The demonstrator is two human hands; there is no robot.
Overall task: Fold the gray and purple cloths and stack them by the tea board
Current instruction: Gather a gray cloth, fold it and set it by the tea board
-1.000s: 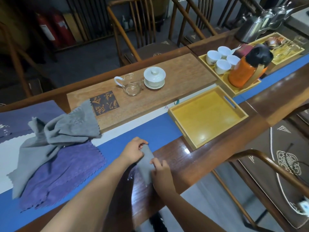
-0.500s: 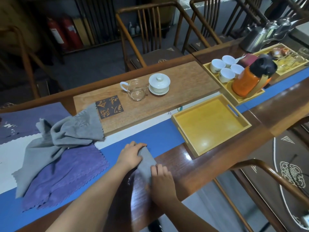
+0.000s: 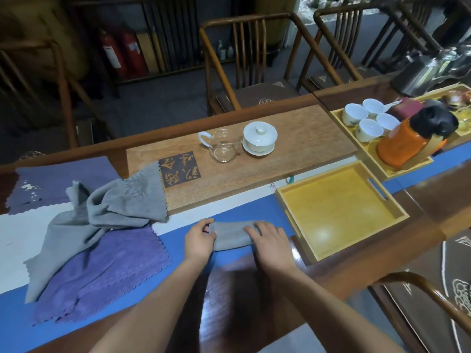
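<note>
A small folded gray cloth (image 3: pixel 230 234) lies on the blue runner just in front of the wooden tea board (image 3: pixel 293 154). My left hand (image 3: pixel 200 239) grips its left end and my right hand (image 3: pixel 271 240) presses on its right end. To the left, a larger crumpled gray cloth (image 3: pixel 107 212) drapes over a flat purple cloth (image 3: pixel 102 273), with one corner resting on the tea board. Another folded purple cloth (image 3: pixel 61 182) lies at the far left.
A glass pitcher (image 3: pixel 224 147) and a white lidded cup (image 3: pixel 259 138) stand on the tea board. An empty yellow tray (image 3: pixel 339 210) sits right of my hands. Behind it a tray holds white cups (image 3: pixel 367 118) and an orange flask (image 3: pixel 413 141). Wooden chairs line the far side.
The small gray cloth has moved from the table's front edge up onto the blue runner and turned crosswise. Both hands moved forward with it and now sit at its two ends.
</note>
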